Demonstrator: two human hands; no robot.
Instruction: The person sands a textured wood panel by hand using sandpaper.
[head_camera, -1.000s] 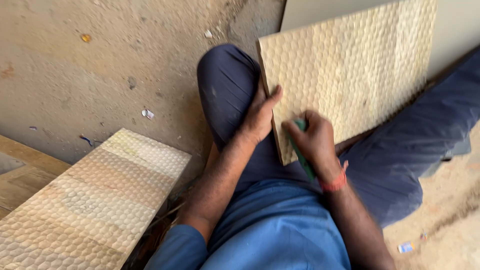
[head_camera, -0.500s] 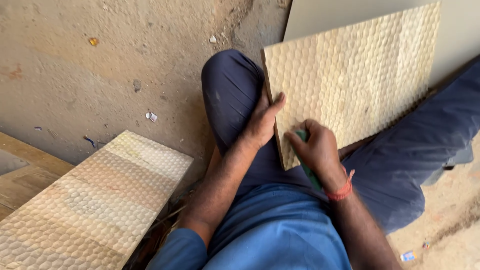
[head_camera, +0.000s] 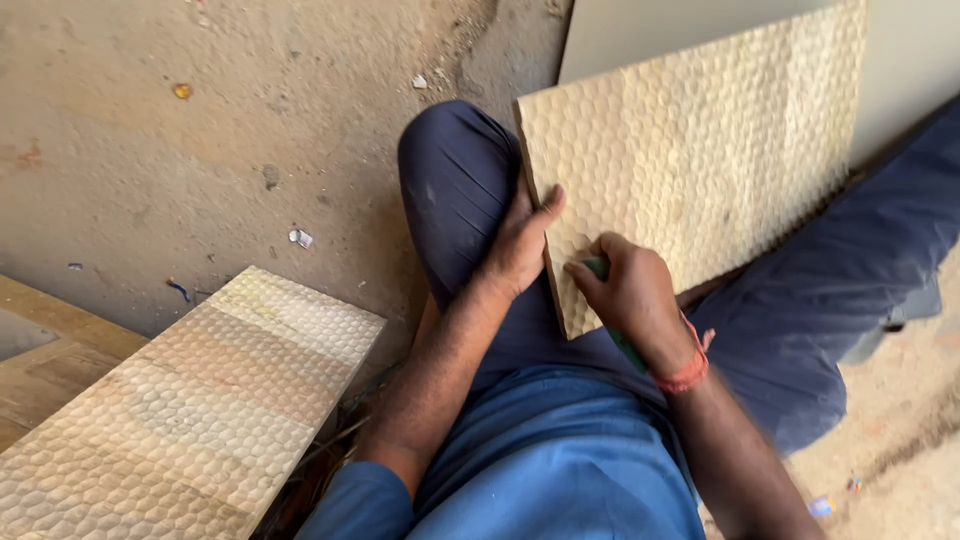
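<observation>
Head view, left to right. Near left: second carved wood panel (head_camera: 190, 410), same honeycomb texture, lies flat, well apart from both hands; plain wood boards (head_camera: 45, 360) just beyond its left edge. Dusty concrete floor (head_camera: 200, 150) w/ small scraps fills far left. Centre: left hand (head_camera: 520, 245) clamps left edge of the carved wood board (head_camera: 700, 160), thumb over the front face, fingers hidden behind. Board stands tilted across the lap in dark trousers (head_camera: 460, 190), lower edge toward the person, upper edge far right. Right of that: right hand (head_camera: 625, 290) closed around a green-handled tool (head_camera: 618, 335), fist pressed on board's near-left lower corner; tool tip hidden under fingers. Red thread band (head_camera: 685, 372) on the right wrist.
</observation>
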